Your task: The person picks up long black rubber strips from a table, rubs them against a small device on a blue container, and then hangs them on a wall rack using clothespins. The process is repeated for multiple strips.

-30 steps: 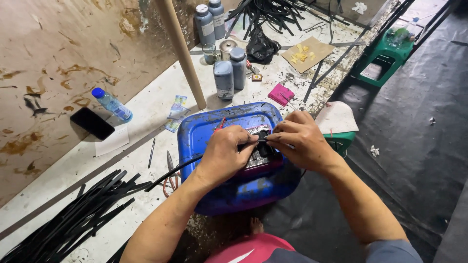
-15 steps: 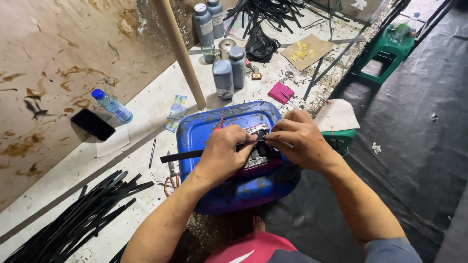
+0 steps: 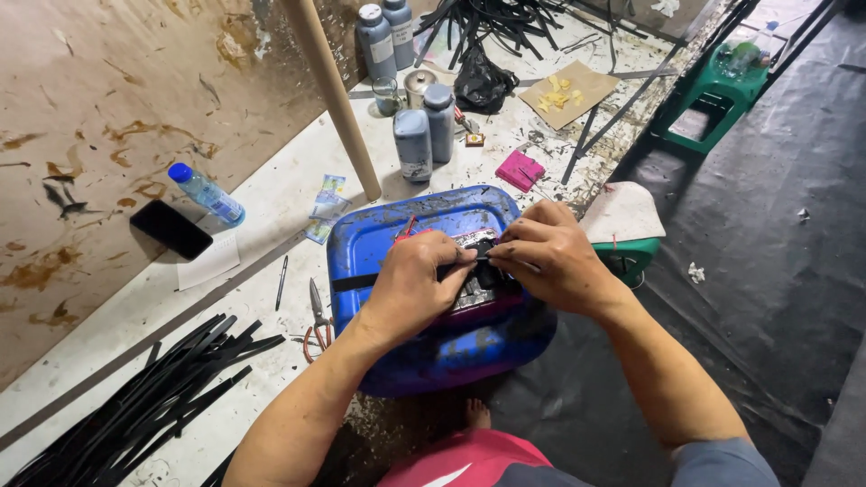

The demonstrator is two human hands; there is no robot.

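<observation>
head view: left hand pinched shut on a black strip lying across the blue jerrycan. right hand closed on the strip's other end, fingertips meeting the left's. scissors on the floor just left of the can; black strip pile lower left.

Both forearms reaching up from the lower frame, left hand and right hand knuckles-up, fingertips pinched together at centre frame
</observation>
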